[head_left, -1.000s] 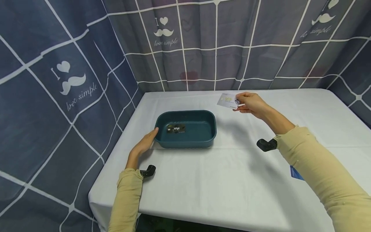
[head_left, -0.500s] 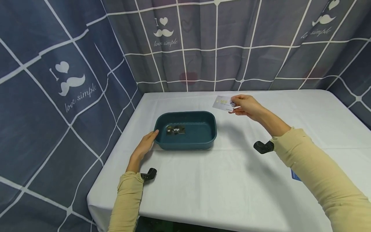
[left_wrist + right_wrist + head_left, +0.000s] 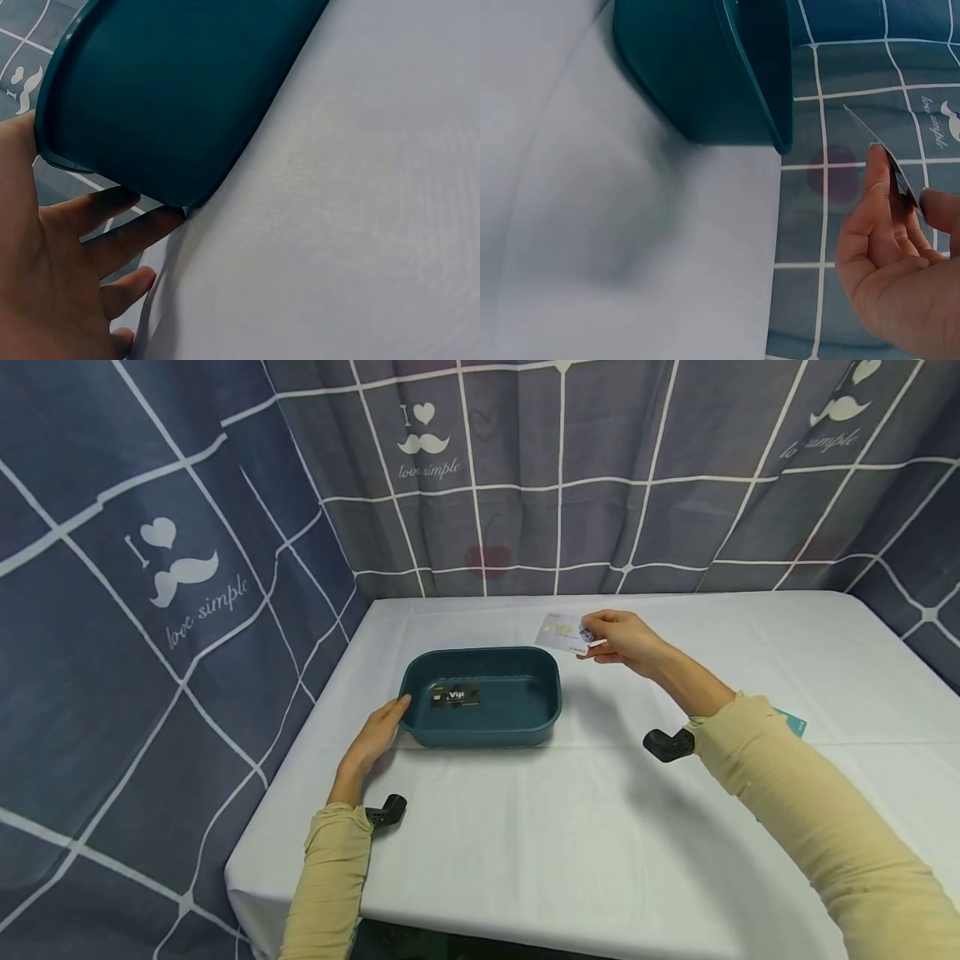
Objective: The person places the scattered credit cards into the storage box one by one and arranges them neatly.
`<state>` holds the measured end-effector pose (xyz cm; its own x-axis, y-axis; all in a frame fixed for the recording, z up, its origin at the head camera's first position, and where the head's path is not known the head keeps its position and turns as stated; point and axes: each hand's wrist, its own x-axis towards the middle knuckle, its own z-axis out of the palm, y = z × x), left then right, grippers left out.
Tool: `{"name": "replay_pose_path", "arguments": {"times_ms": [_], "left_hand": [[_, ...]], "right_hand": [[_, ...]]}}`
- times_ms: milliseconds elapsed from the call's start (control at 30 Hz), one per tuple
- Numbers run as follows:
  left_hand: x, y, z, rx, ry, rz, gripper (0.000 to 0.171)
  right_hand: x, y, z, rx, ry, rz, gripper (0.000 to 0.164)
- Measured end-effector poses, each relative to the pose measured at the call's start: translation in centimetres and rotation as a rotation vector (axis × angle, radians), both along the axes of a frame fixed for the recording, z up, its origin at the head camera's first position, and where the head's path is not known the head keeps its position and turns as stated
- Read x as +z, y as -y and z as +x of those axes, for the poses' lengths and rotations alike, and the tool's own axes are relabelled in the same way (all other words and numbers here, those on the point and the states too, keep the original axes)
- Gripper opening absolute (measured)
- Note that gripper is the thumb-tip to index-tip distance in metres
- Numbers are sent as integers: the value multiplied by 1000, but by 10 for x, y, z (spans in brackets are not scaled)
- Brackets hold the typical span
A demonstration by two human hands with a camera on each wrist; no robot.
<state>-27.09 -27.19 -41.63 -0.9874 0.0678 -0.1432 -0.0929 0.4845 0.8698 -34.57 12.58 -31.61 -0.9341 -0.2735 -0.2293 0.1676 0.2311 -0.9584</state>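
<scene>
Curtained-off space, grid-patterned curtains (image 3: 600, 452) around, white-clothed table (image 3: 487, 835).

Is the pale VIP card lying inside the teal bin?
No, the right hand pinches the pale card in the air, outside the teal bin.

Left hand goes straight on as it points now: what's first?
The teal bin, at its left end; the left hand appears to touch it, though exact depth is hard to judge.
</scene>
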Motion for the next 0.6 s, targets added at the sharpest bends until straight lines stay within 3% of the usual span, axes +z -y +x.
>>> {"name": "replay_pose_path", "arguments": {"times_ms": [400, 600], "left_hand": [[-1, 1, 1, 11, 2, 18, 77], [1, 0, 1, 20, -6, -18, 79]], "right_hand": [[-12, 32, 0, 59, 13, 5, 43], [-19, 46, 1, 89, -3, -4, 40]]}}
